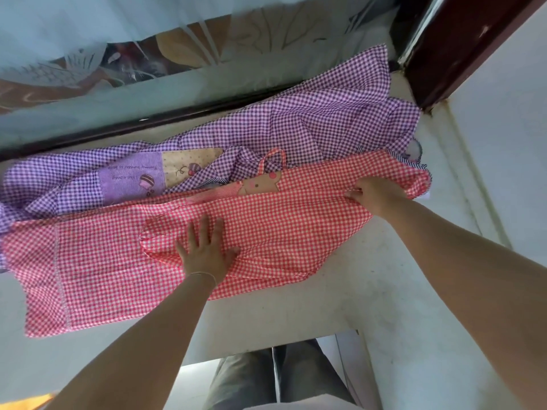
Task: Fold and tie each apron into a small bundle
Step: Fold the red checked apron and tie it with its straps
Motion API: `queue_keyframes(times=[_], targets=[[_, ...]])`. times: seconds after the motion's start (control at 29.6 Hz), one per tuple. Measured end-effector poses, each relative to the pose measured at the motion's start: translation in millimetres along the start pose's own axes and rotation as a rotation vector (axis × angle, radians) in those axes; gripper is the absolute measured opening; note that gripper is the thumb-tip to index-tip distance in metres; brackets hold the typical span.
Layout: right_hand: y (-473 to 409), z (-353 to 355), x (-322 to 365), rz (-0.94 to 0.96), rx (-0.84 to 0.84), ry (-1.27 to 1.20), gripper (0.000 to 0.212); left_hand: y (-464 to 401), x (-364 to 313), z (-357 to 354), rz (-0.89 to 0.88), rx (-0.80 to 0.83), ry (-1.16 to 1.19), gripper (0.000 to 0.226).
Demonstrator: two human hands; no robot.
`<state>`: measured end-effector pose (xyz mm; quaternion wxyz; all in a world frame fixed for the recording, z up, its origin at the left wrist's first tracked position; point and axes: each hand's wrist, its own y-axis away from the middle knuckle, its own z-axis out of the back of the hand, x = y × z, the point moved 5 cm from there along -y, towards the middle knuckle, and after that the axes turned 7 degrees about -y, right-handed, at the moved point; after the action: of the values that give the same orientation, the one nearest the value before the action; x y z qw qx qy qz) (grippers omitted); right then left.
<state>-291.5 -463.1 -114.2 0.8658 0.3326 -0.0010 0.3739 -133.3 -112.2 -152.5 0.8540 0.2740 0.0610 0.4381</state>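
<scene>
A red-and-white checked apron [112,261] lies spread across the pale counter [370,291], partly folded over itself in the middle. It has a bear patch and a pink loop at its far edge. My left hand [207,250] presses flat on the folded part with fingers spread. My right hand [376,193] pinches the red cloth near its right end. Behind it lies a purple checked apron [310,122], crumpled, with a printed pocket at the left.
A frosted glass panel [133,63] in a dark frame runs along the counter's far edge. A dark wooden post [461,42] stands at the back right, beside a white wall. The counter's near edge drops off above my legs.
</scene>
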Motion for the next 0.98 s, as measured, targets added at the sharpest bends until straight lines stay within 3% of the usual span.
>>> queue_keyframes(times=[0.07,0.17,0.3,0.37,0.47,0.54,0.61,0.71,0.78,0.84,0.91,0.98], targets=[[3,0,4,0.031,-0.044,0.031,0.044,12,-26,10,-0.135,-0.101,-0.026,0.070],[6,-4,15,0.122,-0.060,0.012,0.050,26,-79,10,-0.386,-0.077,-0.059,0.072],[2,-4,13,0.011,0.192,-0.090,0.085,15,-104,0,-0.392,0.044,-0.060,0.079],[-1,12,11,-0.014,0.181,-0.053,0.085,12,-103,-5,-0.400,0.058,-0.117,0.088],[3,47,4,0.007,-0.277,0.036,0.060,12,-101,-8,-0.408,0.079,-0.138,0.097],[18,57,-5,-0.051,-0.620,-0.073,0.042,12,-101,-9,-0.404,0.096,-0.137,0.102],[39,50,-24,-0.236,-0.861,-0.379,0.037,11,-101,-9,-0.401,0.104,-0.143,0.104],[75,7,-49,-0.676,-1.104,-1.068,0.055,11,-102,-8,-0.389,0.099,-0.145,0.105],[84,-37,-49,-0.815,-1.018,-1.479,0.057,12,-103,-8,-0.381,0.095,-0.146,0.105],[78,-73,-30,-0.666,-0.648,-1.858,0.055,11,-104,-8,-0.376,0.094,-0.152,0.105],[75,-91,-8,-0.472,-0.277,-1.992,0.056,11,-105,-9,-0.376,0.097,-0.153,0.105],[73,-95,5,-0.320,-0.063,-2.035,0.057,11,-105,-8,-0.380,0.093,-0.161,0.105]])
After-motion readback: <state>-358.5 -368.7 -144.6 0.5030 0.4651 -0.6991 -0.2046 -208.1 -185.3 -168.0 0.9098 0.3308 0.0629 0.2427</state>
